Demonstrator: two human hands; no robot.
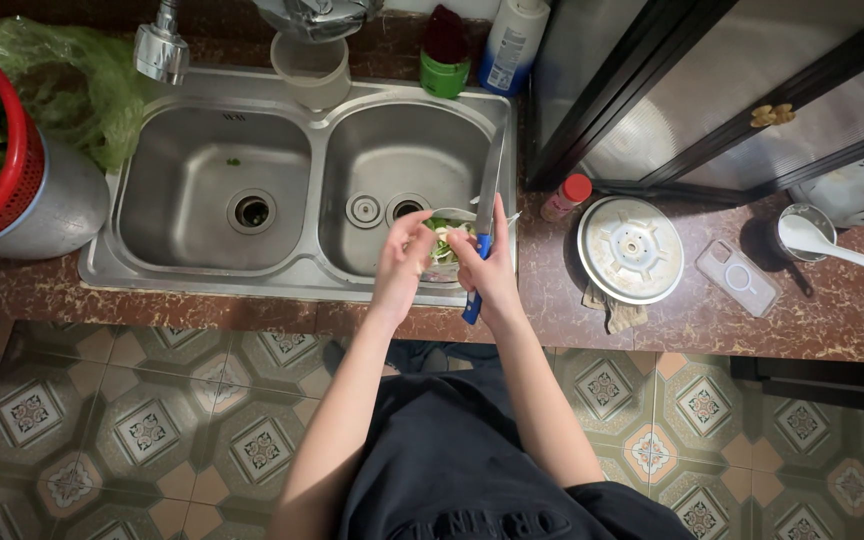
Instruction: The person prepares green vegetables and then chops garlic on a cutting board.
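A patterned tile floor (142,430) fills the lower part of the view, and a reddish stone counter (832,320) runs across the top. Set into the counter is a steel double sink (202,285), with a tap (317,15) above the divider and a spray head (160,48) to its left. At the far left stands a red basket (14,165) of leafy greens inside a metal pot (67,215), with a bag of greens (72,80) behind it. Right of the sink lie a round metal lid (630,248), a cloth (614,312) partly under it, a clear phone case (738,277), a white ladle (837,248) resting in a small cup, and a red-capped bottle (565,197). Behind the sink stand a white bottle (512,45) and a green jar (445,72). The person stands at the counter edge, both arms reaching over the right basin. The left hand (402,265) is closed in a pinch on a small pale green vegetable (442,240), fingers curled around its left end. The right hand (490,270) is closed around the blue handle of a knife (488,185), forefinger raised along the blade, which points away from the person over the basin rim. The vegetable lies between the two hands, touching the left fingers and just beside the right hand, above the front of the right basin. Whether the blade touches the vegetable cannot be told.
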